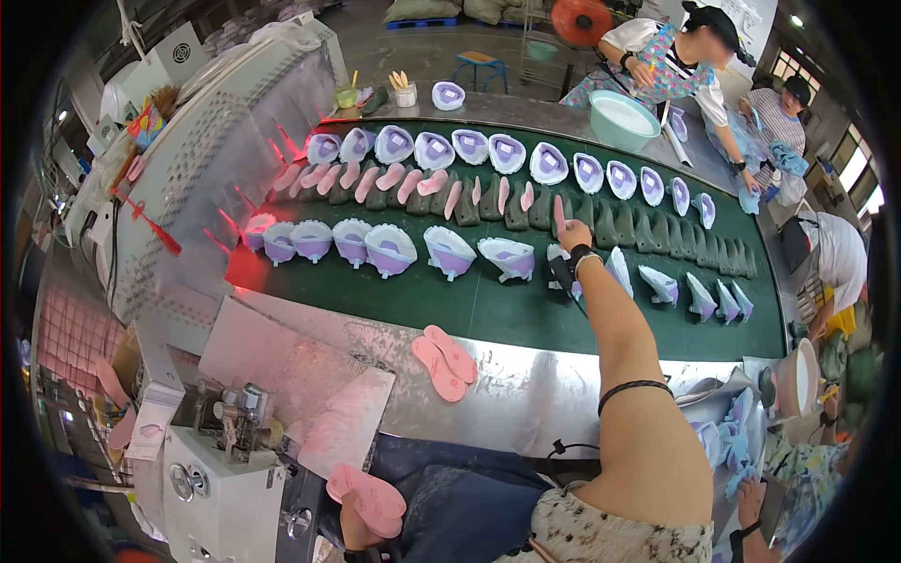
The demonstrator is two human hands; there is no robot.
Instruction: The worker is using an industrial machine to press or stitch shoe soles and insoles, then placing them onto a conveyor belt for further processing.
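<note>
My right hand [575, 235] reaches out over the green conveyor belt [526, 319], its fingers closed on one pink insole [559, 212]. That insole is upright over the row of dark green shoe lasts [648, 230]. Down by my lap, my left hand [355, 527] grips a small stack of pink insoles [375, 495]. Other pink insoles [366, 183] lie on the lasts to the left. Lavender and white shoe uppers [434, 150] line the far side of the belt, and a second row of uppers [450, 251] runs along the near side.
Two loose pink insoles [444, 361] rest on the metal ledge. A white machine [225, 497] stands at the lower left. Red light glows at the perforated metal housing [235, 122]. Across the belt, a person [671, 66] works beside a pale green basin [624, 122].
</note>
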